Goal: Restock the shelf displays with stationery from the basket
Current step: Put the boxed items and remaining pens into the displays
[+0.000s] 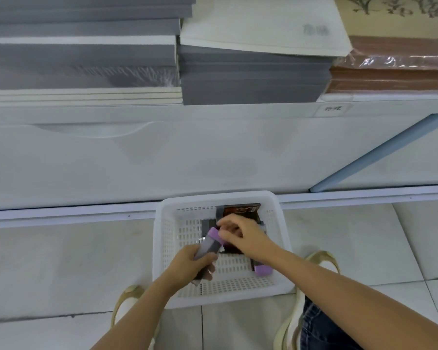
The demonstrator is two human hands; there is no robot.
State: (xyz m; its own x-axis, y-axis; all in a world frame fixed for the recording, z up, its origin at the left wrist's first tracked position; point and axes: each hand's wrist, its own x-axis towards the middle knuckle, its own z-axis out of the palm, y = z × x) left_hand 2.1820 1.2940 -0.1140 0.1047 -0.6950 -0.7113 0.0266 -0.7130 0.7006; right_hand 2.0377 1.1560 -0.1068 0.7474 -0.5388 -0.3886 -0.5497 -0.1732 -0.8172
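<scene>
Two hands work over a white basket [162,248] on the tiled floor [61,261] below the shelf [162,152].

The left hand [191,263] has its fingers clamped round a grey, purple-ended pack [210,242], held tilted above the basket. The right hand [243,236] curls its fingers at the pack's purple end; whether they grip it cannot be told. A dark brown packet [242,210] and a second purple-ended pack [263,270] lie in the basket. Grey stacks [253,77] sit on the shelf above.
</scene>
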